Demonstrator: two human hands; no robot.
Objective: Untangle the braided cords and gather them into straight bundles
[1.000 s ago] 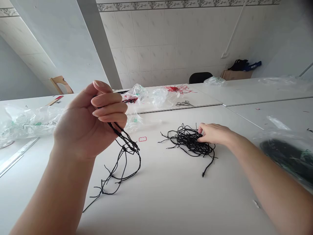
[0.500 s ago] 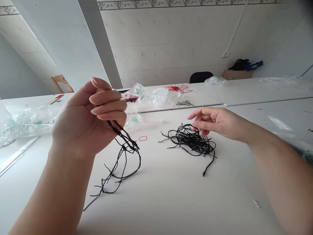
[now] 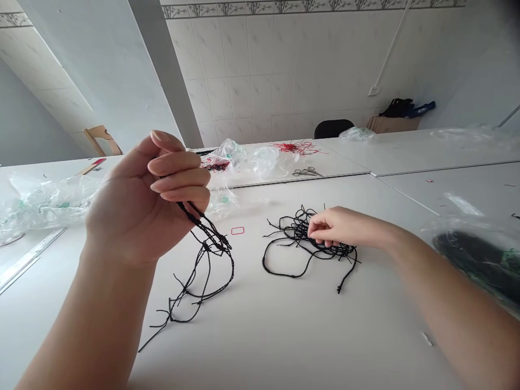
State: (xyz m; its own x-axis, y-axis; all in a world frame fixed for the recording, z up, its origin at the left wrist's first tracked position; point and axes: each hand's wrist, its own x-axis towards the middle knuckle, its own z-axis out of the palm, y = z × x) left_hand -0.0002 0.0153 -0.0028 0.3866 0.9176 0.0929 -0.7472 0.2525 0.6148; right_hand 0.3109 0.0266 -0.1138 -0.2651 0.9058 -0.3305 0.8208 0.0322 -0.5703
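My left hand point(image 3: 148, 200) is raised on the left, fingers curled round several black braided cords point(image 3: 207, 244). Their knotted loops hang below my fingers, and the thin ends trail over the white table. On the right, a tangled pile of black braided cords point(image 3: 299, 228) lies on the tabletop. My right hand point(image 3: 339, 225) rests over this pile, its fingers closed in a pinch on the black cord, though the fingertips partly hide what they grip. One loop of cord spreads out from the pile's front left side.
Clear plastic bags point(image 3: 52, 195) lie at left, beside a metal ruler point(image 3: 34, 257). Scissors point(image 3: 307, 171) and red cords point(image 3: 292, 147) are on the far table. A clear bag with dark contents point(image 3: 467, 249) sits at right, behind my forearm. A small red outline point(image 3: 238, 231) marks the table.
My right hand has come down and left onto the pile, and its fingers have closed. A cord loop now stretches out at the pile's front left. My left hand is nearly still.
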